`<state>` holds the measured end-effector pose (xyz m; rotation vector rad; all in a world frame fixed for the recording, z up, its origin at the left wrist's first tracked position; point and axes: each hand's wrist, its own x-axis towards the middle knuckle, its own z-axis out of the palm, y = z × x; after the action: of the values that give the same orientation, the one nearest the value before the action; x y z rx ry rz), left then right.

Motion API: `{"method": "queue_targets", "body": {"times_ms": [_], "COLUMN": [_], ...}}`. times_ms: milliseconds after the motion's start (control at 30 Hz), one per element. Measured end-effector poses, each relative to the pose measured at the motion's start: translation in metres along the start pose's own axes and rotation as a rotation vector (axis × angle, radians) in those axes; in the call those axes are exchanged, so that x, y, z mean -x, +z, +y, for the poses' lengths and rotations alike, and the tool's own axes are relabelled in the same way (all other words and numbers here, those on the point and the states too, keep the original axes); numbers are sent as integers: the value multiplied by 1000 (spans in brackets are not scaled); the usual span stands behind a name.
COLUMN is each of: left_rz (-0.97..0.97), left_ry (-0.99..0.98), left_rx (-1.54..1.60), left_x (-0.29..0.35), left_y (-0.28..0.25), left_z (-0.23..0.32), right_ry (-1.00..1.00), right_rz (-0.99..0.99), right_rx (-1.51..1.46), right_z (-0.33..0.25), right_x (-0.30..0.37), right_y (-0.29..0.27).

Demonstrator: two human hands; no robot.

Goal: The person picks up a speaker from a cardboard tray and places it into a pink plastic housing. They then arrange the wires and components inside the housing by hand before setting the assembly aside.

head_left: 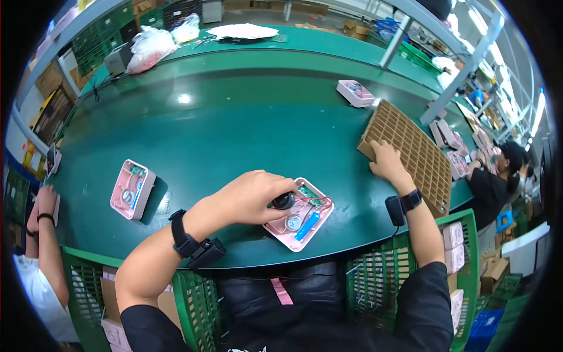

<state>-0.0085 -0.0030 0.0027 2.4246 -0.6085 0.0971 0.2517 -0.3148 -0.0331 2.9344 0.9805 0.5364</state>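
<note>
My left hand (pixel 255 196) is closed around a black round part (pixel 284 201), over a pink plastic housing (pixel 287 239) on the green bench. Inside that housing lie a green circuit board (pixel 311 196), red wires, a silver round component (pixel 292 223) and a blue cylindrical battery (pixel 307 226). My fingers cover its left upper side. Farther right, my right hand (pixel 388 161) grips the near left edge of a brown cardboard grid divider (pixel 410 146), which lies at a slant. Whether anything sits in its cells is too small to tell.
Another pink housing (pixel 132 189) with parts lies at left, and one more (pixel 355 92) at the far right. Green crates (pixel 196 305) with pink boxes stand at the bench's near edge. Co-workers sit left and right; a metal post (pixel 463 67) rises at the right.
</note>
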Motion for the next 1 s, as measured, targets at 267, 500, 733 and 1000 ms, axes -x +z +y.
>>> {"method": "queue_targets", "body": {"times_ms": [267,500,733,1000], "left_rz": [71,15,66,36], "left_ry": [47,-11,-60,-160], "left_rx": [-9,12,206,818], "left_x": [2,1,0,2], "left_y": [3,-1,-3,8], "left_z": [-1,1,2,20], "right_ry": [-287,-490,-522,-605], "right_rz": [-468,-317,-382,-208], "right_rx": [-165,-193,-23,-1054], "right_z": [-40,-54,-56,-132], "right_x": [23,27,35,44], "right_y": [-53,-47,-83,-98]}}
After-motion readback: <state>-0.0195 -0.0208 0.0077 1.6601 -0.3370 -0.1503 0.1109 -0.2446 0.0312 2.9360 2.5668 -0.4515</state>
